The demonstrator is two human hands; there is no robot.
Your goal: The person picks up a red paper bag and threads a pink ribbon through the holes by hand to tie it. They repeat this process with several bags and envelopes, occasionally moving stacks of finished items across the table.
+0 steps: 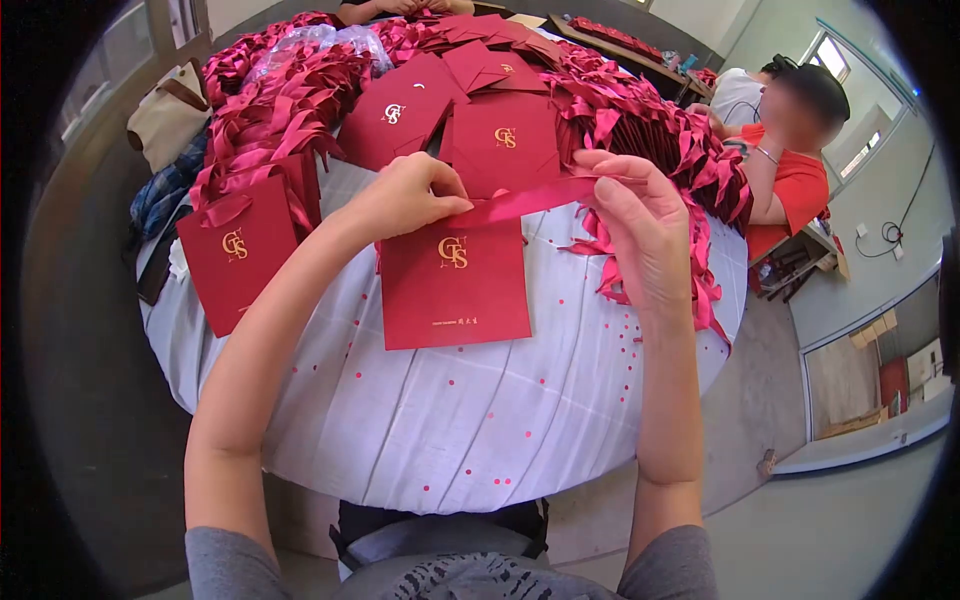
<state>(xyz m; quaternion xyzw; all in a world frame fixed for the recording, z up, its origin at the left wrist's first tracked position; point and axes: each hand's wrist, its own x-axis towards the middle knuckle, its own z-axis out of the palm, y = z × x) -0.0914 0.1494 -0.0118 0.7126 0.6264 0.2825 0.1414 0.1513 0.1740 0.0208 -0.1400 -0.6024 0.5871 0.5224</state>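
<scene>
A red paper gift bag (455,295) with a gold logo lies flat on the white-covered table in front of me. Across its top edge a red satin ribbon (535,203) is stretched. My left hand (415,197) pinches the ribbon at the bag's upper edge, thumb against fingers. At the ribbon's other end, up and to the right, my right hand (640,215) grips it between thumb and fingers. Whether the ribbon passes through holes in the bag is hidden by my left hand.
Another red bag (235,255) with a ribbon handle lies at the left. Stacked flat bags (400,110) and heaps of ribboned bags (650,130) cover the far table. Small red dots (451,382) dot the white cover (400,430). A person in red (785,190) sits at right; another's hands (405,6) show behind.
</scene>
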